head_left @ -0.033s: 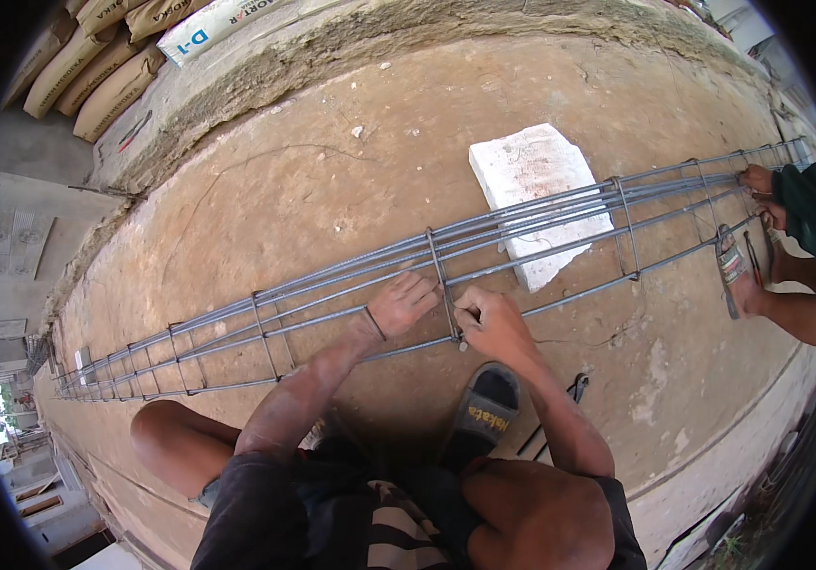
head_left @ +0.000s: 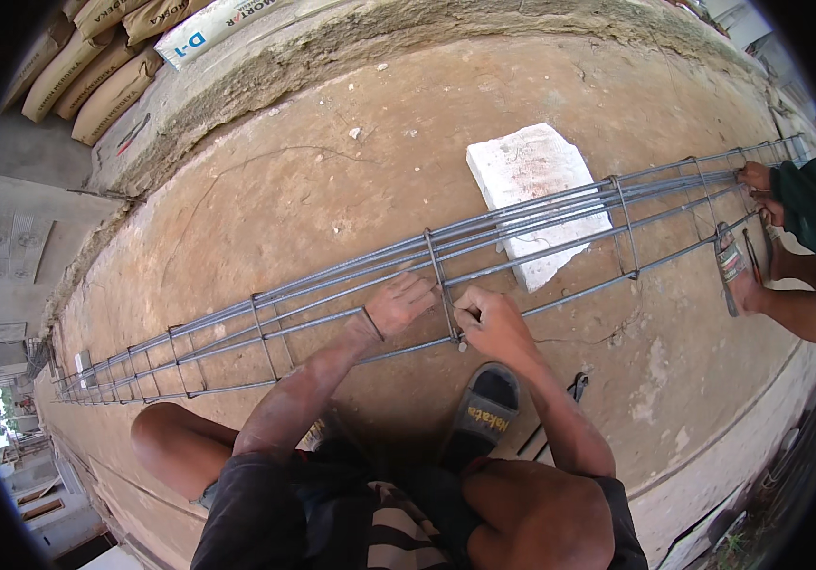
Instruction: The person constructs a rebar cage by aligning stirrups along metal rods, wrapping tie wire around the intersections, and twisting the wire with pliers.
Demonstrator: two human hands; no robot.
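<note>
A long steel rebar cage (head_left: 337,267) of ridged bars and square ties runs across in front of me, rising to the far right. My left hand (head_left: 402,303) is closed over one of its lengthwise bars, just left of a rectangular stirrup (head_left: 436,261). On the stirrup's other side, my right hand (head_left: 493,326) has its thumb and fingers pinched together close to its near lower corner. Whatever lies between those fingertips is hidden. Under the cage, right of my hands, a white block (head_left: 531,163) lies on the ground.
At the right, another person's hands (head_left: 758,180) touch the cage, with a sandalled foot (head_left: 735,271) beside it. A dark hand tool (head_left: 577,386) lies by my right forearm. Brown bags (head_left: 115,97) are stacked at the upper left, near a rough concrete ledge (head_left: 265,90).
</note>
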